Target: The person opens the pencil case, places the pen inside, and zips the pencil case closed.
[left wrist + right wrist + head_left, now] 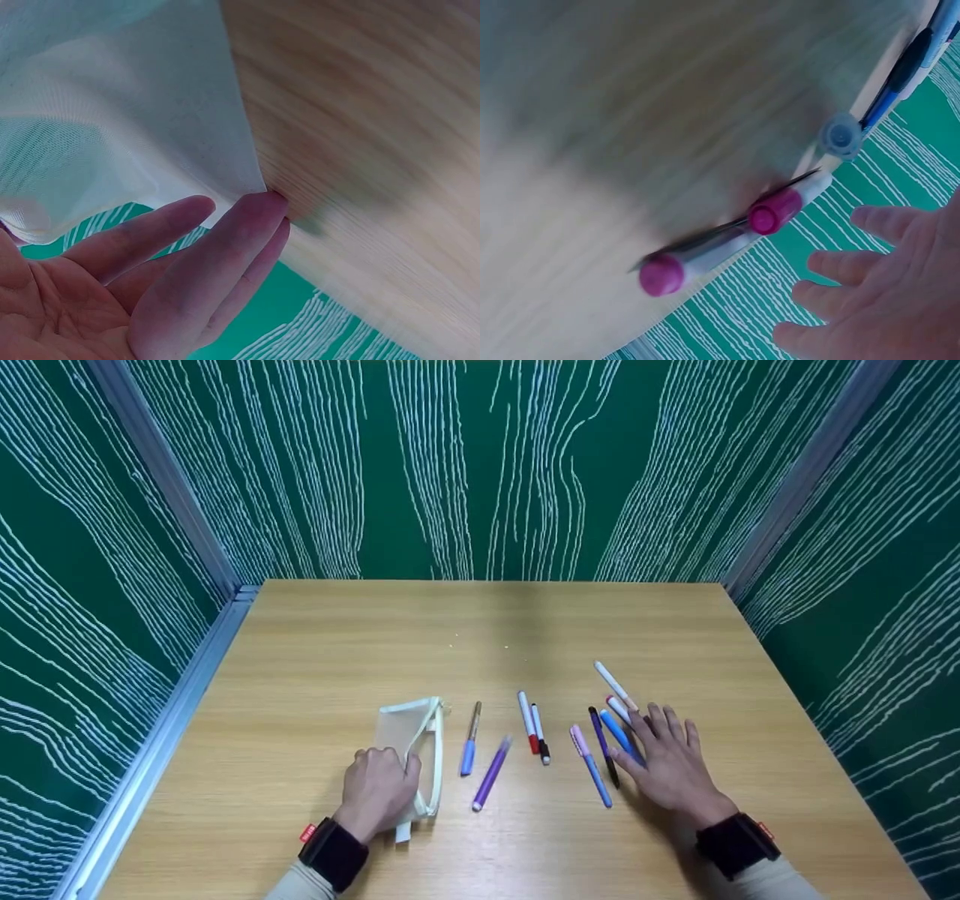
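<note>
My left hand (379,791) grips a pale mesh zip pouch (397,727), its thumb near the zip opening. In the left wrist view, fingers (232,262) lie against the pouch's (157,105) lower side; the thumb is mostly hidden. My right hand (671,765) is spread above a group of pens, fingers apart. Closest to it are a blue marker (619,731) and a white marker with a pink end (616,707), both partly under its fingers. Beside them lie a dark purple pen (602,742) and a pink-and-blue pen (592,769). Pink-ended markers (776,211) show in the right wrist view.
Between the hands lie a purple marker (491,776), a blue-capped pen (470,742), a red-capped marker (527,720) and a black-capped marker (540,735). A white pen (613,682) points away behind the right group. Green patterned panels (510,472) enclose the wooden table (360,645).
</note>
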Motion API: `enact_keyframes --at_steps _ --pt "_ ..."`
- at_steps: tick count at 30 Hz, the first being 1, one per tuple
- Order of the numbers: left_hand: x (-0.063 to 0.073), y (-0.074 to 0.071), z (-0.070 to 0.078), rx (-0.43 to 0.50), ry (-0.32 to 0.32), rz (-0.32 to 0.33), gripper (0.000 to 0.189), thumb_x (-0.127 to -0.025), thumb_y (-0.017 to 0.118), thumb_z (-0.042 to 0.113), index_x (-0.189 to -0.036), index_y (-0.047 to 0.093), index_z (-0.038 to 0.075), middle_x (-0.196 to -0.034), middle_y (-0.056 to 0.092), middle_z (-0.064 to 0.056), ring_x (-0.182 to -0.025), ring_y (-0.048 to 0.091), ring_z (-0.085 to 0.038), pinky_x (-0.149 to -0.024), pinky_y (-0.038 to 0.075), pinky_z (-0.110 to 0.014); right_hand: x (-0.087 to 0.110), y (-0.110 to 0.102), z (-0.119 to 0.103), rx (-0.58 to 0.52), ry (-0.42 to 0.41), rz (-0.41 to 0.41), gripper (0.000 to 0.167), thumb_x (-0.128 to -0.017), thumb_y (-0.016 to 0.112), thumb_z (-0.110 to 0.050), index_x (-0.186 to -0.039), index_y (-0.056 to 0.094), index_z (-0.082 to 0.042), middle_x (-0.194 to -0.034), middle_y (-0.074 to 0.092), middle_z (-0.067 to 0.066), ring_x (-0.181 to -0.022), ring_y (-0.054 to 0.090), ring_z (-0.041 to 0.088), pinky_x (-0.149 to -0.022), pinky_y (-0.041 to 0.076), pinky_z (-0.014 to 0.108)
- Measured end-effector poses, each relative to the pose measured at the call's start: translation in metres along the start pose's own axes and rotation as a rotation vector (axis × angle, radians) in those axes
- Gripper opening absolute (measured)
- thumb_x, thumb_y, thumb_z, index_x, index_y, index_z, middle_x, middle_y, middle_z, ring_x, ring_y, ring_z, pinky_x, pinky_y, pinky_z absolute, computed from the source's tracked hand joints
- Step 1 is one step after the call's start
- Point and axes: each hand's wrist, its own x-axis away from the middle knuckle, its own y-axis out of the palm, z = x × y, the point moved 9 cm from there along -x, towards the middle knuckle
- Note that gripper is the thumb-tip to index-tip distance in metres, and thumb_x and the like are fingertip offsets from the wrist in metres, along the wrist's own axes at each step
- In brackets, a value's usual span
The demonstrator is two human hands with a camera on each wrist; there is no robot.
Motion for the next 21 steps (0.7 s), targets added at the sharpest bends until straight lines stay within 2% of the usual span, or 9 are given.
enact_keyframes --at_steps 8,14,21 --pt "0.001 -0.001 0.000 0.008 0.001 0.010 0.049 -0.101 0.051 0.038 -0.064 0.056 0.006 -0.070 0.058 -0.016 -0.067 0.056 -0.030 -0.059 0.050 -0.045 -0.006 -0.005 -0.021 -0.037 -0.035 0.051 0.079 -0.100 0.052 -0.061 -0.157 0.038 -0.008 -0.159 0.030 0.032 -0.148 0.019 0.053 -0.114 0.006 0.072" --pt "0.001 -0.001 0.000 0.001 0.003 0.016 0.050 -0.102 0.049 0.037 -0.071 0.064 0.001 -0.077 0.065 -0.021 -0.074 0.061 -0.035 -0.062 0.052 -0.050 -0.010 -0.012 -0.043 -0.028 -0.097 0.119 0.077 -0.099 0.058 -0.056 -0.155 0.041 -0.005 -0.157 0.036 0.029 -0.146 0.028 0.050 -0.114 0.012 0.071" --pt "0.000 -0.001 0.000 -0.005 0.000 0.025 0.049 -0.101 0.050 0.037 -0.071 0.064 0.001 -0.077 0.065 -0.021 -0.072 0.060 -0.034 -0.061 0.051 -0.050 -0.017 -0.011 -0.064 -0.039 -0.094 0.109 0.076 -0.099 0.054 -0.061 -0.147 0.051 -0.002 -0.157 0.037 0.026 -0.147 0.029 0.047 -0.116 0.014 0.068"
